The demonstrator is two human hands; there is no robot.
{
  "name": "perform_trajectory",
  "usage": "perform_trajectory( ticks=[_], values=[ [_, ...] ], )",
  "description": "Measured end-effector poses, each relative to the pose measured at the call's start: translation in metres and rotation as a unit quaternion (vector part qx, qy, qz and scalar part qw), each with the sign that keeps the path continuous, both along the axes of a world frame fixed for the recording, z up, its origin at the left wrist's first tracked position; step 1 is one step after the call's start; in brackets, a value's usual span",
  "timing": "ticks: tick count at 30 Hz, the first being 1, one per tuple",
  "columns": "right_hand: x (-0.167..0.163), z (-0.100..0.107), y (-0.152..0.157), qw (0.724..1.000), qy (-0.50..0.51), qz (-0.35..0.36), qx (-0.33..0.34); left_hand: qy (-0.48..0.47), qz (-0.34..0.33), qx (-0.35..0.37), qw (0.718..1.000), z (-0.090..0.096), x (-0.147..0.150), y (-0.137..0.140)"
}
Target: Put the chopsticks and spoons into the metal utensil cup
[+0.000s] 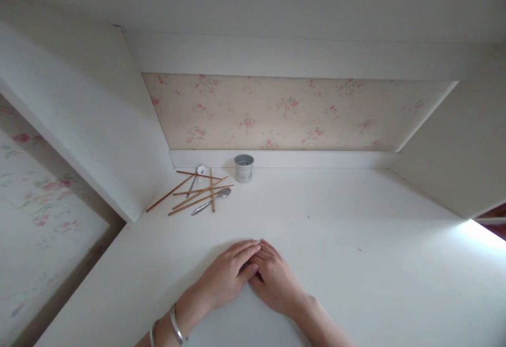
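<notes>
Both hands rest together at the near middle of the white tabletop. My left hand (229, 270), with bangles on its wrist, lies partly over the fingers of my right hand (276, 279). The fingers of both are stretched out and lie flat, and neither hand holds anything; some right fingertips are hidden. Beyond them, to the left, several wooden chopsticks (193, 200) lie crossed in a loose heap. On the heap's near side is a metal spoon (213, 201). A small white spoon (201, 170) and a thin metal handle (191, 185) lie at its far side.
A grey-white cup with small holes (244, 174) stands upright near the back ledge (316, 158), right of the chopsticks. White side panels (90, 88) enclose the desk left and right, and a shelf (296, 15) overhangs it. Small dark specks dot the tabletop (336, 283).
</notes>
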State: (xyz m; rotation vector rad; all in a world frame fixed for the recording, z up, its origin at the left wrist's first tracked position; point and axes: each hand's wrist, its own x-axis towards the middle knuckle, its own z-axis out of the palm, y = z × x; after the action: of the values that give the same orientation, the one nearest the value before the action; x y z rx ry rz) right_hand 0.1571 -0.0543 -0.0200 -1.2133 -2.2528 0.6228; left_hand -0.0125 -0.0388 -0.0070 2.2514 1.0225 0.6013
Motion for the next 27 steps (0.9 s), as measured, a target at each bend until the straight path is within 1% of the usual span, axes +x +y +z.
perform_trajectory(
  ticks=[5,12,27],
  values=[
    [0.0011,-0.0001,-0.0002,1.000,-0.006,0.000,-0.001,0.006,0.005,0.004,1.000,0.0018,0.0002,-0.0009],
    [-0.0001,0.0007,-0.0005,1.000,-0.013,-0.002,0.003,0.008,0.005,0.014,1.000,-0.0002,0.0003,-0.0013],
    [0.0017,-0.0033,-0.0005,1.000,0.000,-0.006,0.005,0.021,0.003,0.014,1.000,0.0012,-0.0001,-0.0019]
  ],
)
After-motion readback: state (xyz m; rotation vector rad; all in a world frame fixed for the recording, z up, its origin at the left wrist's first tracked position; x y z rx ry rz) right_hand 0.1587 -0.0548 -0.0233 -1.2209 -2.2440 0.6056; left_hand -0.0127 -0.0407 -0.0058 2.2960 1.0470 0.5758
